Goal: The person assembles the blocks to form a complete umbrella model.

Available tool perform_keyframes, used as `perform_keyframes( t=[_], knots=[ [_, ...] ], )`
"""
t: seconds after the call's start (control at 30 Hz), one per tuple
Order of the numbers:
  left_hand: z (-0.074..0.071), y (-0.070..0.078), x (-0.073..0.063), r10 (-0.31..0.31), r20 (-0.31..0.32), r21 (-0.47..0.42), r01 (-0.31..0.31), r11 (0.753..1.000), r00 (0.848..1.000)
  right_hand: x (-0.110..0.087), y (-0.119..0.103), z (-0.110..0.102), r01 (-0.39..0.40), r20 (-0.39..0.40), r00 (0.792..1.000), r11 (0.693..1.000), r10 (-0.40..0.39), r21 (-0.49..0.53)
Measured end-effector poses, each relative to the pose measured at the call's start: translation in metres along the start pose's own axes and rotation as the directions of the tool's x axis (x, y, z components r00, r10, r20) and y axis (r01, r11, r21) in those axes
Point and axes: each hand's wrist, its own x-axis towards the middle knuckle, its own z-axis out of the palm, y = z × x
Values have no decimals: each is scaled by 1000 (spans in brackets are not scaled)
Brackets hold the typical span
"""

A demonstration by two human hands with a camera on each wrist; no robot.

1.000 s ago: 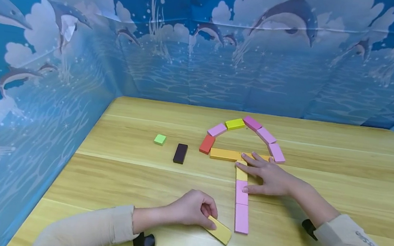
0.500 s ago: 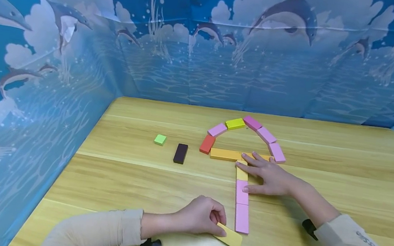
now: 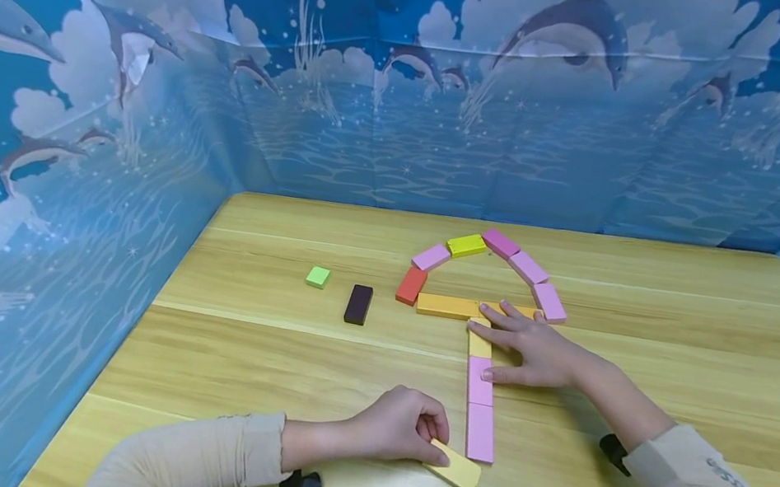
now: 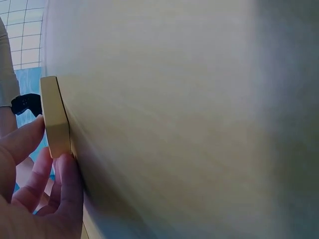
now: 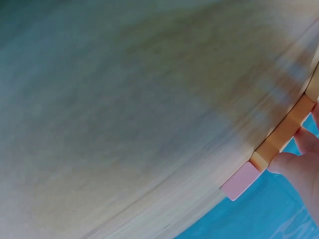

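Note:
My left hand (image 3: 401, 430) pinches one end of a pale yellow block (image 3: 459, 471) between thumb and fingers. The block lies slanted just below the near end of a lower pink block (image 3: 479, 435). That block ends a column with an upper pink block (image 3: 478, 382) and a short yellow block (image 3: 479, 345). My right hand (image 3: 543, 350) is spread flat, its fingertips on the column's upper part and on the row of orange blocks (image 3: 447, 307), partly hiding them. In the left wrist view the held yellow block (image 4: 56, 117) stands between thumb and fingertips.
Above the orange row arches a curve: a red block (image 3: 410, 286), a bright yellow block (image 3: 465, 246) and several pink blocks (image 3: 528, 267). To its left lie a black block (image 3: 358, 305) and a small green block (image 3: 317, 276). A dolphin-print curtain (image 3: 405, 137) borders the wooden table (image 3: 233, 346).
My left hand has slid right and slightly toward me, bringing the yellow block under the pink column; over the last half second it barely moves. The right hand stays in place.

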Motion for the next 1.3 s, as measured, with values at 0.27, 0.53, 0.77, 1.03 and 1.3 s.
perform_keyframes(
  t=[0.27, 0.53, 0.77, 1.03, 1.3],
  knots=[
    [-5, -5, 1, -43, 7, -110, 44, 993, 999, 1, 0, 0, -2, -1, 1000, 1000, 2, 2],
    [-36, -12, 6, -159, -104, -206, 135, 969, 982, 1, 1, 0, -5, 8, 1000, 1000, 5, 6],
    [-84, -27, 11, -239, -304, -290, 149, 945, 922, 0, 1, -1, 0, 14, 1000, 1000, 0, 11],
    [-127, -47, 19, -335, -418, -363, 183, 914, 845, 1, 0, -3, 0, 20, 1000, 1000, 0, 10],
    [-140, -66, 24, -351, -377, -306, 243, 921, 857, 0, 0, -2, 7, 21, 1000, 1000, -7, 2]
  ],
)
